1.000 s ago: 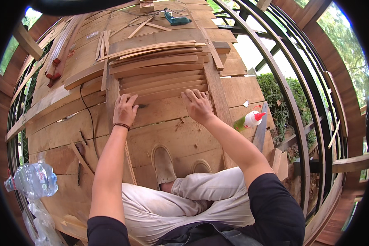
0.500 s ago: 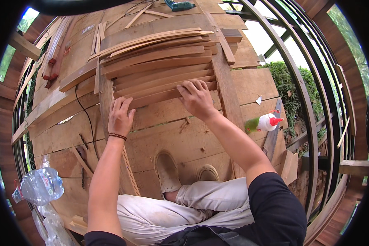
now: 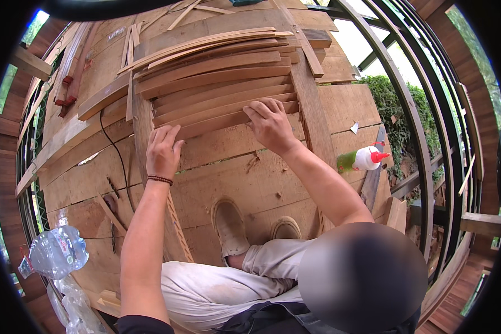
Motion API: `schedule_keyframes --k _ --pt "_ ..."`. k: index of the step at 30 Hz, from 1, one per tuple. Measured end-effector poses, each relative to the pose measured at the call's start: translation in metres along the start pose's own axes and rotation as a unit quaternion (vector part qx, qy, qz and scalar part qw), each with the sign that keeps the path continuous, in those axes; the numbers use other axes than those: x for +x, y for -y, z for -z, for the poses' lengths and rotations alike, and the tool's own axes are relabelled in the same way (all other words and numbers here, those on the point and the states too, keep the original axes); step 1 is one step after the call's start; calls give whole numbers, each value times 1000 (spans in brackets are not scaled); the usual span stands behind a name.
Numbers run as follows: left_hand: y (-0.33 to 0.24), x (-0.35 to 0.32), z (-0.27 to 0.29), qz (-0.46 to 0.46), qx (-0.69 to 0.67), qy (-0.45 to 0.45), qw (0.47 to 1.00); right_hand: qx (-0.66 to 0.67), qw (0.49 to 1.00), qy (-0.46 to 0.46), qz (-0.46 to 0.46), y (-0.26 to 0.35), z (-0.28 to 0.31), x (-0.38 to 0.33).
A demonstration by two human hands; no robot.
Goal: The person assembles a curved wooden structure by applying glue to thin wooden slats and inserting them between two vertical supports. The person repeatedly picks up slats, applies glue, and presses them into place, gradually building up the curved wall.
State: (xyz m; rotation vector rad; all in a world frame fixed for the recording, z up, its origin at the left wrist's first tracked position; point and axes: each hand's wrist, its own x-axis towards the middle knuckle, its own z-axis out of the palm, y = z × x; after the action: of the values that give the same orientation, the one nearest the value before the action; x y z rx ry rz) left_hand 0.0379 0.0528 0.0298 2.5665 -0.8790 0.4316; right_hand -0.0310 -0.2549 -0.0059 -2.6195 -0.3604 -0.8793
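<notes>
Several thin brown wooden slats lie crosswise between two long side rails, the left rail (image 3: 143, 119) and the right rail (image 3: 313, 119). The nearest slat (image 3: 214, 126) spans between the rails. At its left end, against the left rail, my left hand (image 3: 164, 151) is closed with fingertips over the slat's edge. My right hand (image 3: 271, 125) pinches the same slat near its right end, fingers bent over the top edge. Whether the slat's ends sit in the rails is hidden. Open notches (image 3: 176, 234) run along the near part of the left rail.
Loose strips (image 3: 206, 40) lie over the far slats. Right of the frame are a green and white glue bottle (image 3: 367, 158) with a red cap and a hand saw (image 3: 373, 181). A black cable (image 3: 114, 146) and a clear plastic bottle (image 3: 58, 251) are at left.
The view has shifted slightly, so the frame sits a little higher in it. Both hands stay on the nearest slat. A blurred round patch now covers my right upper arm.
</notes>
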Motion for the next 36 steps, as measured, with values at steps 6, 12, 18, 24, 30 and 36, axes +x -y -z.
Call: schedule_keyframes --k 6,12,18,24,30,36 --pt "-1 -1 0 -3 -5 -3 1000 1 1000 14 8 -2 -1 -1" --pt "4 -3 -2 0 -15 -7 1000 -46 998 35 8 3 6 9" --pt "7 -2 -3 -4 -18 -6 1000 -39 998 30 37 -17 -11 17" --pt "8 -5 -4 -5 -15 -15 1000 -24 998 13 47 -19 -16 17" --pt "7 -5 -6 -8 -14 -17 1000 -28 998 26 44 -21 -15 15" --pt "8 -5 -6 2 -16 -22 1000 -8 999 15 51 -17 -13 18"
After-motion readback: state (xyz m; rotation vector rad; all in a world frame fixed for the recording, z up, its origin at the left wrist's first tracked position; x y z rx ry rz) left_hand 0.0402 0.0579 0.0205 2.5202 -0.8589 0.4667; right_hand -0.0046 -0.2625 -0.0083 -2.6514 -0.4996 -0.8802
